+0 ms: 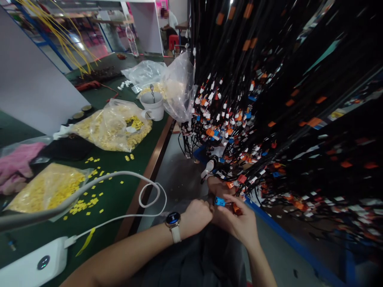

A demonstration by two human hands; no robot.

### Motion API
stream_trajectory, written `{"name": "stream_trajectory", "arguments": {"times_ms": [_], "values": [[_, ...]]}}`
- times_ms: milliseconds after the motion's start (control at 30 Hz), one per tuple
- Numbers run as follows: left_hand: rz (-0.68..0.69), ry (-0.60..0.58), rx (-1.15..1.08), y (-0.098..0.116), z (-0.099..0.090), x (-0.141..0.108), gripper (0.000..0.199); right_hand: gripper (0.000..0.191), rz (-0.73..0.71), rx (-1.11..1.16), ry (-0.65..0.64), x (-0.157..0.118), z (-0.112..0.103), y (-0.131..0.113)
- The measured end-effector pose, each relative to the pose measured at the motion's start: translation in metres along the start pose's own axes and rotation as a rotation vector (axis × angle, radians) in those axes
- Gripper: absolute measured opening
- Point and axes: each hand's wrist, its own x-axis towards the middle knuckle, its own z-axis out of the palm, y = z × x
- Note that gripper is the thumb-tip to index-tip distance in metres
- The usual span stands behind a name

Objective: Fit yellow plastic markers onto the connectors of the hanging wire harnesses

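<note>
Beyond the right edge of the desk, the right hand pinches a blue connector between thumb and forefinger. The left hand is curled closed beside it; whatever it grips is hidden.

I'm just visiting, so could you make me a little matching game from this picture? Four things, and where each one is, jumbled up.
Things
1. Blue connector
2. Watch
3. Pale mug
4. Pink glove

Places
A. On the green bench, with a metal handle sticking up out of it
B. At the left edge of the picture
C. At the fingertips of the right hand
D. Strapped round the wrist of the left hand

Right pairs: 1-C, 2-D, 3-A, 4-B
</note>
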Motion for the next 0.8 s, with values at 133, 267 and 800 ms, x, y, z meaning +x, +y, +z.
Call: {"name": "stream_trajectory", "arguments": {"times_ms": [133, 267, 800], "values": [[-0.018, 0.006, -0.158, -0.006, -0.004, -0.001, 0.019, 0.030, 0.057, 0.092, -0.004, 0.003, 0.001, -0.007], [-0.123, 0.117, -0.552, -0.012, -0.010, 0.004, 0.027, 0.025, 0.147, 0.236, -0.064, 0.006, 0.001, -0.017], [-0.802, 0.472, -1.850, -0.039, -0.012, 0.020, 0.031, 0.044, 0.093, 0.552, -0.134, 0.006, -0.001, -0.029]]}}
